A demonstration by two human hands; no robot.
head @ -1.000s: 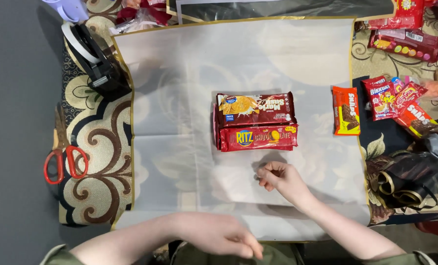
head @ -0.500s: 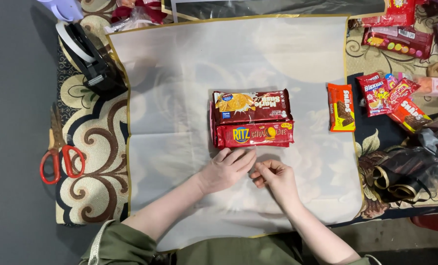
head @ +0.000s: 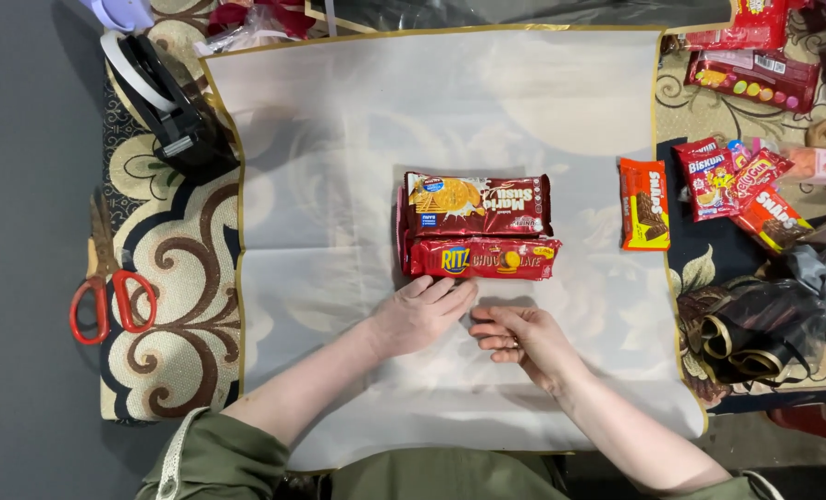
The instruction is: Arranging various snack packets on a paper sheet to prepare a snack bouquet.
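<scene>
Two red rectangular biscuit packets [head: 478,229] lie side by side mid-sheet on the translucent white wrapping paper [head: 339,139]. The left hand [head: 419,313] rests flat, fingers extended, touching the nearer packet's edge; the right hand [head: 519,335] sits just beside it, fingers loosely curled, holding nothing visible.

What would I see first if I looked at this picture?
First you'd see the red biscuit packets stacked in the middle of the big white wrapping sheet. Just below them are two bare hands: the left hand touches the near packet, the right hand rests on the sheet beside it. Then the red-handled scissors on the patterned cloth at the left, and a heap of bright snack packs at the right.
</scene>
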